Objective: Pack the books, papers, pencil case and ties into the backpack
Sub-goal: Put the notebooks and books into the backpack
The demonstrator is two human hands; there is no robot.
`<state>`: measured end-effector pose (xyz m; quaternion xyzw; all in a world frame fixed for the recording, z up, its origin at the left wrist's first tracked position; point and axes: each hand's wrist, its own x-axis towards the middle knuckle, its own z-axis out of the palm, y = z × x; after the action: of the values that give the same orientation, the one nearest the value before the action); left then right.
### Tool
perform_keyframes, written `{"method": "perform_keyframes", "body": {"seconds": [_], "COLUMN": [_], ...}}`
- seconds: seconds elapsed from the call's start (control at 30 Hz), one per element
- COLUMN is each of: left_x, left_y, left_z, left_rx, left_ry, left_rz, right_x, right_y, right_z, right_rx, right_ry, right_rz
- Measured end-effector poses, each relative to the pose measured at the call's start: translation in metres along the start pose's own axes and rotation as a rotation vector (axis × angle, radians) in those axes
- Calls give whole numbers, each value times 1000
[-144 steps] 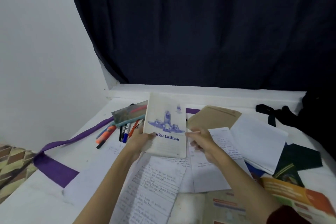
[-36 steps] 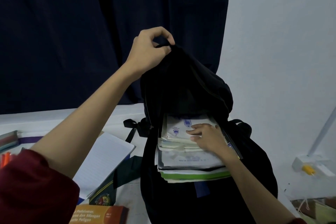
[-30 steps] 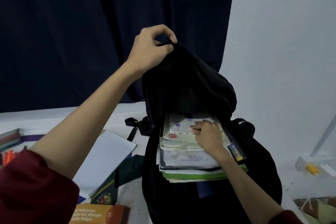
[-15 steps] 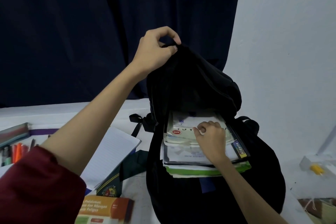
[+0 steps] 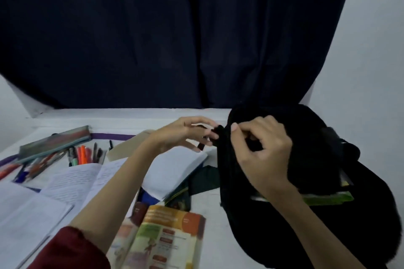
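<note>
The black backpack [image 5: 310, 172] slumps on the white table [image 5: 216, 238] at the right, with green-edged books [image 5: 328, 197] showing in its mouth. My right hand [image 5: 264, 150] pinches the backpack's top fabric with curled fingers. My left hand [image 5: 188, 134] reaches in from the left, its straight fingers touching the bag's edge. On the table lie a grey-green pencil case [image 5: 54, 144], loose pens [image 5: 84, 155], a purple tie [image 5: 113, 137], a dark green tie [image 5: 204, 179], a white notebook [image 5: 175, 168], a brown book [image 5: 131, 148], written papers [image 5: 70, 181] and an orange-green textbook [image 5: 170, 233].
A dark blue curtain [image 5: 175, 39] hangs behind the table, with a white wall [image 5: 371, 61] to the right. More white sheets [image 5: 24, 218] cover the near left of the table. A white ledge [image 5: 131, 116] runs along the back edge.
The backpack's top, held up high by my left hand, has dropped down. My left hand let go and lowered. My right hand came out of the bag and took hold of its top fabric.
</note>
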<state>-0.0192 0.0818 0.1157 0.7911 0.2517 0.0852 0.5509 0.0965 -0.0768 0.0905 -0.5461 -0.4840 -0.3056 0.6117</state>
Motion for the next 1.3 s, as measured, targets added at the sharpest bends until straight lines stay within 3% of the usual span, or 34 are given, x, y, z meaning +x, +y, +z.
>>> {"method": "perform_keyframes", "body": {"seconds": [0.1,0.2,0.27,0.33,0.47,0.6,0.67,0.9,1.03,1.1,1.2,1.3], "left_x": [-27,-62,-80,-96,-109,-112,-113,-114,-99,-92,-87,-82], "left_y": [-65,-130,-165,-186,-213,-226,-228,-204,-175,-163,-138,-114], "left_z": [-45,-91,-111,-120,-125,-133,-141,-202,-239,-254,-252,-220], "left_rx": [49,174,363,610,548,550,519,401,419,401,189,-71], "left_ry": [278,481,495,420,377,351,340,424,289,211,247,128], "left_rz": [-135,-330,-420,-499,-444,-368,-365,-51,-188,-176,-80,30], "right_x": [-28,-65,-92,-112,-136,-133,-127,-49,-11,-5,-9,-21], "right_y": [-19,-28,-34,-45,-67,-77,-81,-70,-52,-47,-45,-43], "right_z": [56,121,161,189,223,244,249,214,187,180,176,177], "right_rx": [40,69,-23,-158,-206,147,331,563,598,574,490,447], "right_ry": [-281,-849,-1153,-1305,-1199,-986,-959,-886,-740,-647,-549,-499], "right_rz": [92,420,568,600,743,1151,1253,982,928,912,897,921]}}
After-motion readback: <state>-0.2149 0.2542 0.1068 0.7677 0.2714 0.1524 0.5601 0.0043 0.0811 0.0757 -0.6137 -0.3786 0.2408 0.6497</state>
